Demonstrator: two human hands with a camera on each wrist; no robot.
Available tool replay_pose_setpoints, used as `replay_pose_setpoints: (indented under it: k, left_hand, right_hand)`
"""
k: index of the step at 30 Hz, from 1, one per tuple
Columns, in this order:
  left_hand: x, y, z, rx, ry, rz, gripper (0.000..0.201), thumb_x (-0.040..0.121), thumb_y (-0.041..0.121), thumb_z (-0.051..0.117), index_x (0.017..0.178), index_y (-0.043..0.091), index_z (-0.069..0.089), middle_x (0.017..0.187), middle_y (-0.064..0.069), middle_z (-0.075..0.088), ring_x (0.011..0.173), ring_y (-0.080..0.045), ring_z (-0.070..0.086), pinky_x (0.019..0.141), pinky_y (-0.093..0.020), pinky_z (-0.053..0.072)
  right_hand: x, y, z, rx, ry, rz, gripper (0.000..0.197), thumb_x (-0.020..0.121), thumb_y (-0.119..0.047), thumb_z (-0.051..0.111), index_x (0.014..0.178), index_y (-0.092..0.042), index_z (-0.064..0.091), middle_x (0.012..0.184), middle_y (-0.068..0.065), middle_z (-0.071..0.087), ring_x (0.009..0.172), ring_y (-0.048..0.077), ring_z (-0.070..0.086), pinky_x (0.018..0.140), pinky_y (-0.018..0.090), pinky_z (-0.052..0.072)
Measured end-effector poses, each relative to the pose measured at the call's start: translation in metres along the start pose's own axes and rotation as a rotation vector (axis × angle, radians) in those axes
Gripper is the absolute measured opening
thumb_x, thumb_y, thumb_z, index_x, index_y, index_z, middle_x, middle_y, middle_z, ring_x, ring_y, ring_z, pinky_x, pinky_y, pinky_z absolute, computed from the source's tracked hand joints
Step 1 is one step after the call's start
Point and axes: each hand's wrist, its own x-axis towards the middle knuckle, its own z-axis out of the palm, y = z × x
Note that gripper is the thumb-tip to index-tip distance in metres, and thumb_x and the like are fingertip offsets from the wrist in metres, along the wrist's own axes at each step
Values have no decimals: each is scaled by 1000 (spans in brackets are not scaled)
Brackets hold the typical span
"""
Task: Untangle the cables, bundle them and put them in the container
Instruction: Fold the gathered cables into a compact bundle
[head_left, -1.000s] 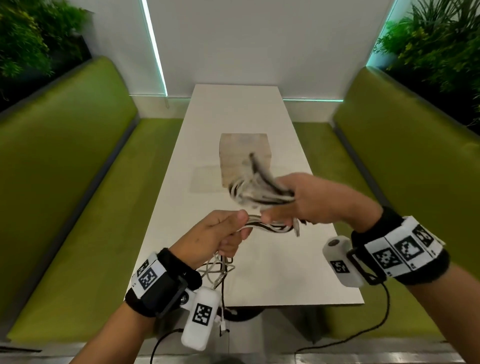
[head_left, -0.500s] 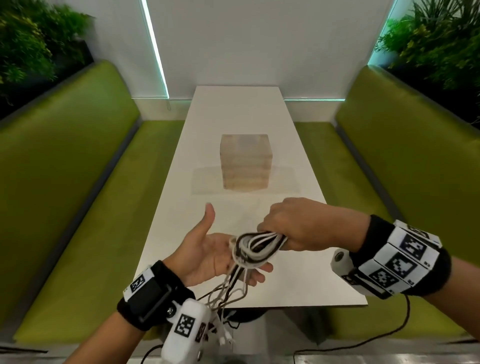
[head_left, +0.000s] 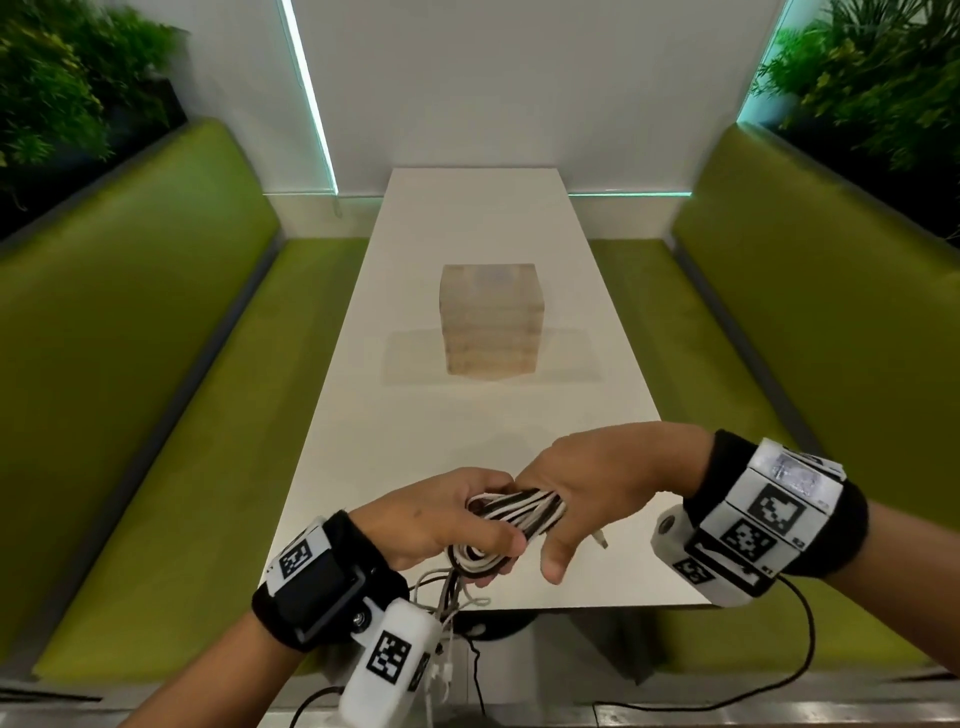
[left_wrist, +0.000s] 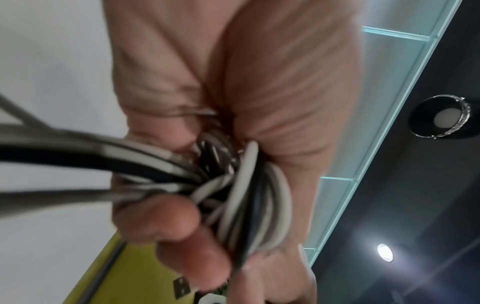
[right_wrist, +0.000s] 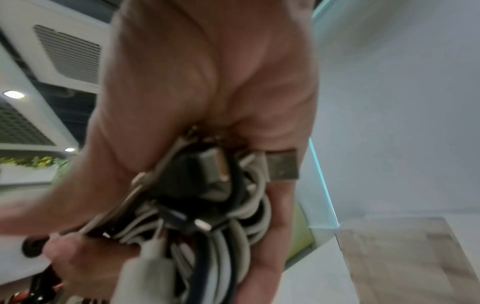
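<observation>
Both hands together over near table edge — left hand (head_left: 441, 514) and right hand (head_left: 597, 488) each gripping the coiled bundle of black and white cables (head_left: 514, 514). Pale wooden cube container (head_left: 488, 322) at 12 o'clock, well apart.

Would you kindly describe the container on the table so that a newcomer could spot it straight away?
Between the two green benches runs a long white table. Near its middle, beyond both hands, stands the container: a pale, translucent cube-shaped box. It is the only thing standing on the tabletop, apart from the black and white cables held at the near end.
</observation>
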Motion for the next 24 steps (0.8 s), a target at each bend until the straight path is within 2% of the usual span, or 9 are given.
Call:
replay_pose_setpoints:
  k: [2, 6, 8, 11, 13, 14, 17, 19, 24]
  left_hand:
    - [0, -2, 0, 12, -3, -2, 37, 80, 17, 69, 108, -3, 55, 75, -14, 58, 66, -29, 50, 53, -28, 47]
    - [0, 1, 2, 27, -36, 20, 35, 85, 22, 66, 109, -2, 56, 76, -12, 61, 58, -20, 55, 50, -26, 47]
    - [1, 3, 2, -9, -44, 96, 55, 86, 40, 66, 114, -5, 53, 83, -14, 66, 59, -18, 62, 52, -26, 50]
    - [3, 3, 1, -71, -33, 211, 95, 67, 71, 67, 124, -3, 48, 85, -16, 69, 78, -25, 68, 77, -39, 55]
    - [5, -5, 0, -22, 20, 264, 73, 73, 53, 70, 121, 2, 51, 77, -8, 68, 90, -28, 68, 98, -54, 46]
    - [7, -10, -2, 7, 60, 275, 55, 79, 41, 64, 115, 1, 53, 74, -4, 66, 94, -29, 68, 101, -55, 43]
    - [11, -18, -1, 104, 159, 291, 42, 89, 52, 55, 95, 10, 58, 69, 4, 59, 79, -22, 67, 81, -36, 51]
    - [15, -17, 3, 122, 235, 319, 38, 90, 56, 50, 84, 19, 55, 64, 5, 50, 63, -14, 57, 68, -33, 47]
    - [19, -7, 7, 113, 392, 469, 22, 92, 39, 50, 84, 19, 55, 58, 12, 32, 52, -8, 26, 53, -20, 30]
  right_hand:
    - [1, 2, 3, 58, 0, -3, 39, 79, -43, 71, 98, -10, 62, 82, 6, 68, 67, 14, 60, 64, 22, 45]
    - [0, 1, 6, -99, 94, 8, 25, 87, -39, 63, 94, -15, 61, 69, -5, 63, 55, 6, 54, 58, 20, 41]
    - [-5, 1, 0, -225, 167, 6, 20, 88, -40, 60, 94, -21, 58, 75, -7, 63, 61, 7, 53, 62, 22, 40]
    - [-15, 2, -15, -383, 277, 20, 23, 89, -44, 58, 95, -23, 55, 79, -11, 58, 69, 10, 50, 68, 26, 39]
    - [-25, 1, -28, -445, 347, 44, 22, 89, -46, 57, 90, -26, 51, 71, -14, 51, 63, 8, 46, 61, 23, 35]
    - [-30, 1, -35, -456, 379, 55, 22, 89, -47, 57, 89, -26, 50, 67, -15, 47, 60, 5, 44, 57, 21, 32]
    - [-42, 2, -53, -481, 465, 82, 25, 88, -48, 58, 93, -24, 53, 64, -14, 47, 57, 4, 43, 53, 19, 29]
    - [-46, 3, -62, -471, 510, 86, 27, 87, -49, 58, 92, -22, 55, 68, -10, 55, 58, 5, 46, 53, 17, 29]
    - [-56, 1, -72, -242, 580, 88, 20, 84, -43, 64, 84, -24, 58, 67, -8, 63, 58, 5, 56, 53, 19, 39]
